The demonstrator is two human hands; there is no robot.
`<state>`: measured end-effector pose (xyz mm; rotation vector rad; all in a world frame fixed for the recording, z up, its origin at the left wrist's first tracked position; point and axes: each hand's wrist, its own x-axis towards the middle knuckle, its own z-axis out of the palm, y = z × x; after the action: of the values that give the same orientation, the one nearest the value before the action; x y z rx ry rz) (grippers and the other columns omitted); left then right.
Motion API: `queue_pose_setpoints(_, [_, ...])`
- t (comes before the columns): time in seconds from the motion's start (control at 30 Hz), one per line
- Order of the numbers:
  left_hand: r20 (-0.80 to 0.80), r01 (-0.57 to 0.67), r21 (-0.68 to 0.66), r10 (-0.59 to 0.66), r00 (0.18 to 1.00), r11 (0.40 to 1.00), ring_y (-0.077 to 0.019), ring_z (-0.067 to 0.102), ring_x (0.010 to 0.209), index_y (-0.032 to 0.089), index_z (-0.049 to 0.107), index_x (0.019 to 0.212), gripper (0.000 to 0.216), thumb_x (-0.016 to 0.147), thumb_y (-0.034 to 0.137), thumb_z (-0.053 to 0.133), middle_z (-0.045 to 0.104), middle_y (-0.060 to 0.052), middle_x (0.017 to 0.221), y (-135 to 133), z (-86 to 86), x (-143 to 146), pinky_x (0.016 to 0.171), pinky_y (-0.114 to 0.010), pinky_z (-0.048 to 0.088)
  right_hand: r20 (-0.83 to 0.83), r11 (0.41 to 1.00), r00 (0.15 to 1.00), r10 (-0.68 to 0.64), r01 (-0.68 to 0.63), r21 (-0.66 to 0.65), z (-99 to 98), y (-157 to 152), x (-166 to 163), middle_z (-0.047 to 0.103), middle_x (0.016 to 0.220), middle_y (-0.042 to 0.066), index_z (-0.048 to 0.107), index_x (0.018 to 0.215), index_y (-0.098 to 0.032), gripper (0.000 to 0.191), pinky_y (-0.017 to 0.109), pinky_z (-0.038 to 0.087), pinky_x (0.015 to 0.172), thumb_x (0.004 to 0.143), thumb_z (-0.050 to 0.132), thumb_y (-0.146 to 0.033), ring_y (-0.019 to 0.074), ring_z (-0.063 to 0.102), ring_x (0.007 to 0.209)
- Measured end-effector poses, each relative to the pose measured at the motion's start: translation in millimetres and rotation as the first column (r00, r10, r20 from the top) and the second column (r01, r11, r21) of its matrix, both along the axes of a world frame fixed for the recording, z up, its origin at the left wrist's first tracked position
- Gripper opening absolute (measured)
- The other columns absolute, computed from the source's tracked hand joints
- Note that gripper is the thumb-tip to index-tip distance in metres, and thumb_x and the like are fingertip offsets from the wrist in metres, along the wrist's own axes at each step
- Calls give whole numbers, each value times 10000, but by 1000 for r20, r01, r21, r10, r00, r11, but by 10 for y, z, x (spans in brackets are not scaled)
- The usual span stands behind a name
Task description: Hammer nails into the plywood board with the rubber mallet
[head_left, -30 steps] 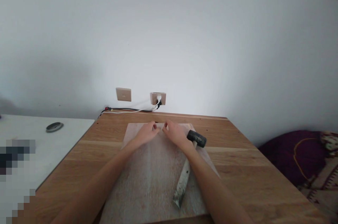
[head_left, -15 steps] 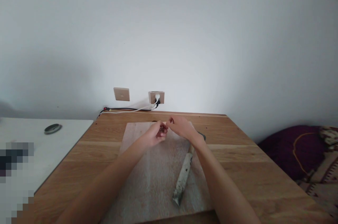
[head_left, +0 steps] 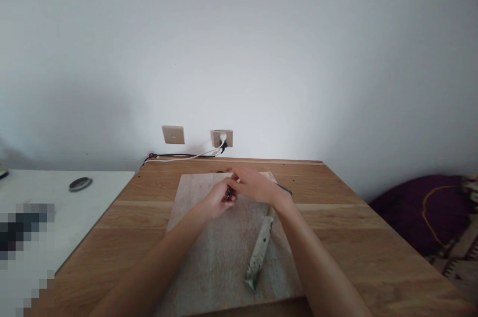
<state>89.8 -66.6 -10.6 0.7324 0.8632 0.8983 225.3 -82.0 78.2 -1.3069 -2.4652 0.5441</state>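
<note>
My left hand (head_left: 220, 199) is curled, palm up, around some small dark metal pieces (head_left: 229, 192) above the far part of a pale wooden board (head_left: 209, 262). Their exact kind is too small to tell. Over it my right hand (head_left: 254, 183) bends down, its closed fingertips touching the pieces and the left fingers. Whether they pinch one is hidden. Below the right wrist lies what looks like a hammer (head_left: 258, 255), its worn, whitish-coated handle pointing toward me. A dark end (head_left: 285, 188) shows beyond the wrist, and the forearm covers part of it.
The board rests on a brown wooden table (head_left: 347, 237) against a white wall. Cables (head_left: 179, 158) run along the back edge to a socket (head_left: 222, 138). Left stands a white table (head_left: 108, 192) with a grey oval dish (head_left: 80, 184). A purple cloth item (head_left: 407, 212) is at right.
My right hand has moved left and down, so its fingers now reach onto the pieces in my left hand. The view has shifted slightly; the hammer stays in place.
</note>
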Motion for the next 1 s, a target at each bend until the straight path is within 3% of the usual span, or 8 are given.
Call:
queue_pose_setpoints(0.07, [-262,44,184,6,965,982,-111,412,512,193,533,728,207,889,322,539,487,24,610,-11,-21,-54,455,-221,237,-41,1000,999,-19,19,11,41,-7,31,777,1032,109,602,1353,-121,362,301,464,900,1004,548,-198,224,698,997])
queue_pose_setpoints(0.13, [-513,133,423,115,851,897,-153,506,628,196,548,708,277,928,353,486,556,-6,669,-52,-46,-92,570,-260,376,-75,999,996,-37,37,-2,90,-22,55,771,1059,116,591,1357,-119,358,307,475,911,1011,550,-200,218,701,999])
queue_pose_setpoints(0.27, [-661,302,622,277,697,722,-220,621,849,211,580,753,227,926,243,437,663,-51,815,-192,-136,-77,855,-345,466,-107,998,993,-57,56,-8,152,-51,79,765,1091,125,573,1369,-127,363,333,481,950,1013,546,-194,217,707,1006])
queue_pose_setpoints(0.5, [-654,395,673,253,713,625,-214,650,809,206,622,800,228,961,250,466,702,-69,826,-376,-112,-35,795,-313,465,-127,999,991,-44,47,22,131,-43,130,756,1107,126,583,1351,-132,348,349,487,966,1013,581,-216,220,696,1023])
queue_pose_setpoints(0.6, [-706,483,656,244,665,581,-210,662,810,194,658,861,229,985,278,485,727,-61,858,-392,96,-133,768,-303,463,-139,997,989,-47,54,48,155,-50,198,758,1083,114,587,1332,-135,332,343,503,940,1009,582,-211,213,704,1001])
queue_pose_setpoints(0.73, [-739,553,669,364,567,497,-228,673,956,190,680,936,203,1007,291,519,747,-62,984,-506,489,-302,892,-333,471,-216,985,974,-70,102,141,321,-160,318,764,1066,104,602,1308,-163,314,326,530,858,1003,577,-233,198,720,913])
queue_pose_setpoints(0.87, [-727,551,686,482,488,475,-226,660,1029,206,668,1061,216,1048,317,484,731,-62,1063,-951,740,-393,946,-362,489,-364,959,927,-87,177,222,466,-403,442,760,954,56,635,1226,-197,252,278,540,696,1006,553,-288,172,699,756])
queue_pose_setpoints(1.0, [-785,685,571,546,292,453,-254,638,1084,221,673,1099,156,1009,250,548,720,-66,1114,-1562,579,-508,1006,-446,498,-397,888,907,-142,294,353,149,-735,707,747,998,84,664,1111,-197,215,324,575,760,1015,536,-340,206,708,835])
